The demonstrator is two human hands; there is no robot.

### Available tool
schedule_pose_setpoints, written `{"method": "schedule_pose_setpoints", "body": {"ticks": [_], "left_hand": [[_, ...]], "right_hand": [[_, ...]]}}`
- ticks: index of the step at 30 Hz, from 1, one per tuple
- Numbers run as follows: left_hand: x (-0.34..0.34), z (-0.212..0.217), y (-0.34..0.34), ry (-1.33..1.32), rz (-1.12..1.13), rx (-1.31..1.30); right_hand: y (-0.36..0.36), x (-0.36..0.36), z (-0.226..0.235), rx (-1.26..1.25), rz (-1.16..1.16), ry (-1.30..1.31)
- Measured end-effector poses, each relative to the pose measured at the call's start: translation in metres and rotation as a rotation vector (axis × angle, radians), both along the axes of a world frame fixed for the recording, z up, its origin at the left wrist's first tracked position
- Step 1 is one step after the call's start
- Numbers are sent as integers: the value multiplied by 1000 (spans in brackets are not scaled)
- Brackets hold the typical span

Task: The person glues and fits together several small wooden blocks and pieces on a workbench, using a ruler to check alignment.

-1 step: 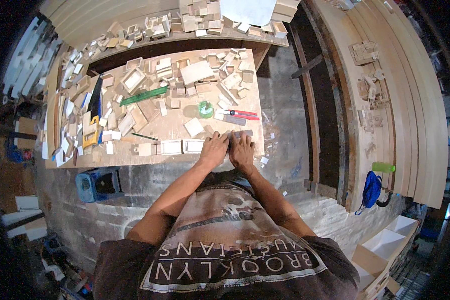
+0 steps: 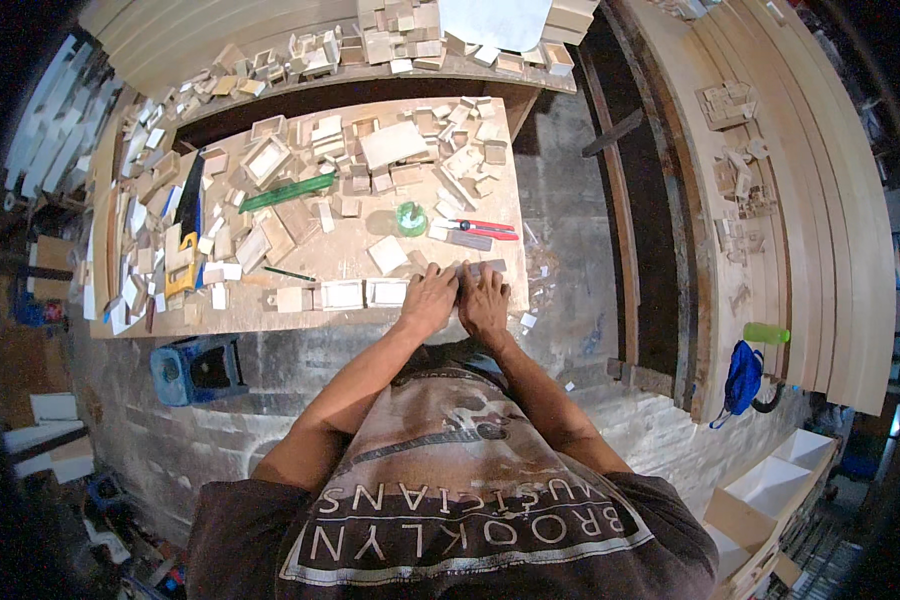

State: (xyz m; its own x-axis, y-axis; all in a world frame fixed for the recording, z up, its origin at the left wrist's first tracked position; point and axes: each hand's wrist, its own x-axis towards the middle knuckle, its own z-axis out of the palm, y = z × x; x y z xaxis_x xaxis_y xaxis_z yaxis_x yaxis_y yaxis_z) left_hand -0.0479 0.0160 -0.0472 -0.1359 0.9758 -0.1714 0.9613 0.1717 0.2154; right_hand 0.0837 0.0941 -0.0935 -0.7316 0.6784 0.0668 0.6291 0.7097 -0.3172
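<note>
At the front edge of the worktable (image 2: 350, 275), my two hands sit close together. My right hand (image 2: 485, 303) has its fingers curled over a dark grey flat block (image 2: 496, 266), whose end shows past the fingertips. My left hand (image 2: 430, 300) is closed beside it, fingers bent down; whatever it grips is hidden beneath them. To its left stand small open wooden boxes (image 2: 342, 294) in a row. A square wooden piece (image 2: 388, 254) lies just beyond. Farther off are red-handled pliers (image 2: 486, 229), a second dark grey block (image 2: 469, 241) and a green transparent container (image 2: 411, 218).
Many small wooden boxes and offcuts crowd the table's far and left parts, with a green ruler (image 2: 287, 192), a yellow-handled saw (image 2: 182, 264) and a pencil (image 2: 289, 272). A blue stool (image 2: 175, 373) stands on the floor at left. Long boards (image 2: 805, 200) line the right side.
</note>
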Motion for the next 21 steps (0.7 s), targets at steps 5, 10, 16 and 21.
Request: {"method": "schedule_pose_setpoints", "body": {"ticks": [5, 10, 16, 21], "left_hand": [[0, 0, 1, 5, -2, 8], [-4, 2, 0, -17, -16, -1], [-4, 1, -3, -25, -13, 11], [-2, -3, -3, -12, 1, 12]], "right_hand": [[-5, 3, -6, 69, 2, -11], [-3, 11, -22, -5, -20, 130], [3, 11, -6, -80, -83, 10], [0, 15, 5, -127, -45, 19]]}}
